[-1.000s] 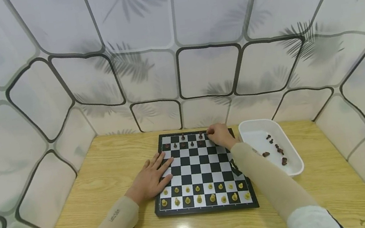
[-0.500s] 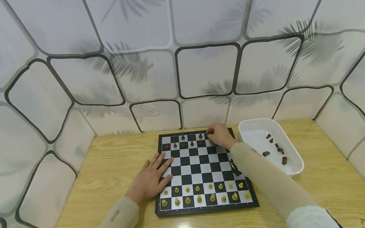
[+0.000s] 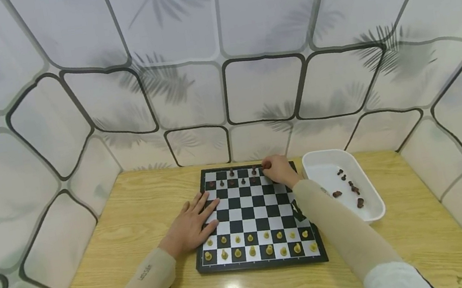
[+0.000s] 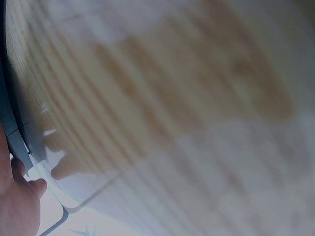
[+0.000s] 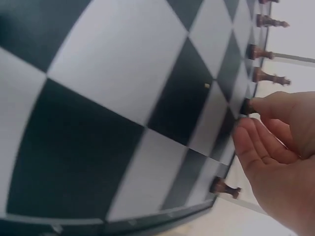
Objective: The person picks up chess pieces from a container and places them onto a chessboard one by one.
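Observation:
A black and white chessboard [image 3: 247, 210] lies on the wooden table. My left hand [image 3: 186, 228] rests on its left edge with fingers spread straight. In the left wrist view only part of that hand [image 4: 19, 206] shows, at the lower left. At the far right of the board, my right hand [image 3: 279, 170] pinches a dark brown chess piece [image 5: 247, 106] between thumb and fingers, down at the board. The fingers hide most of this piece. Other brown pieces [image 3: 231, 173] stand along the far rows, one [image 5: 225, 188] of them near the corner. Yellow pieces [image 3: 252, 251] fill the two near rows.
A white plastic tray [image 3: 376, 191] stands right of the board, holding several brown pieces [image 3: 354, 189]. Patterned walls [image 3: 258, 89] enclose the table [image 3: 143, 193] at the back and sides. My right forearm crosses the board's right edge.
Hardly anything differs. My right hand stays at the far row with only a very slight shift, and my left hand keeps its place on the board's edge.

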A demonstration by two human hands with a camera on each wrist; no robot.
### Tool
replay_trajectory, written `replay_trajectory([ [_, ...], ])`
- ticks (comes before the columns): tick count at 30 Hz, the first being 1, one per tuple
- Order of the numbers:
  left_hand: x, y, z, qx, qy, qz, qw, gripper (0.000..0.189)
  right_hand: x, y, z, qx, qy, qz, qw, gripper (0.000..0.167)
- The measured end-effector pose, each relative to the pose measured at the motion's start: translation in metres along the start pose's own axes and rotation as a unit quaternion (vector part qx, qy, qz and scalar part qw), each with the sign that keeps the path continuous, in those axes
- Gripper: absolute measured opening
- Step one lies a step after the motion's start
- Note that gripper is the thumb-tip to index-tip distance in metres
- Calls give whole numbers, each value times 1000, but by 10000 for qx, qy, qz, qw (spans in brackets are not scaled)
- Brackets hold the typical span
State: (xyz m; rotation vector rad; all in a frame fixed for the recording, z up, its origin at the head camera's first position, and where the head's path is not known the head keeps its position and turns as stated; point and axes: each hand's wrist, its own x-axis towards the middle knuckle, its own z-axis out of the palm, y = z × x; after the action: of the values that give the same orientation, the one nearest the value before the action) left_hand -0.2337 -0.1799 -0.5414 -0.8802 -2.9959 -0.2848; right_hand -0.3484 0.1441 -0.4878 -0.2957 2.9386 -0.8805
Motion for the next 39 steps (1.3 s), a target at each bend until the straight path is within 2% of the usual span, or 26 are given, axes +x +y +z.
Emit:
replay_trajectory([
  [4,0,0,1,8,-35,25,10000,67,-2,-4,-17,57,50,-187,9998,33],
  [12,-1,0,1,34,-97,4,9999,67,-16,2,-62,547,581,-678,9945,31],
  [17,-1,-1,0,72,-89,13,9999,67,-34,21,-88,486,715,-596,9945,32],
  [23,0,-2,-1,47,-98,-18,9999,67,-60,47,-111,350,679,-260,9967,36],
  [29,0,-2,-2,5,-81,-13,10000,67,-84,71,-119,196,555,53,9983,39],
  [35,1,-1,-2,-20,-76,-6,10000,67,-104,95,-117,170,545,129,9983,38],
  [39,1,1,-3,-89,-74,-6,9999,67,-114,110,-112,142,438,322,9984,38],
])
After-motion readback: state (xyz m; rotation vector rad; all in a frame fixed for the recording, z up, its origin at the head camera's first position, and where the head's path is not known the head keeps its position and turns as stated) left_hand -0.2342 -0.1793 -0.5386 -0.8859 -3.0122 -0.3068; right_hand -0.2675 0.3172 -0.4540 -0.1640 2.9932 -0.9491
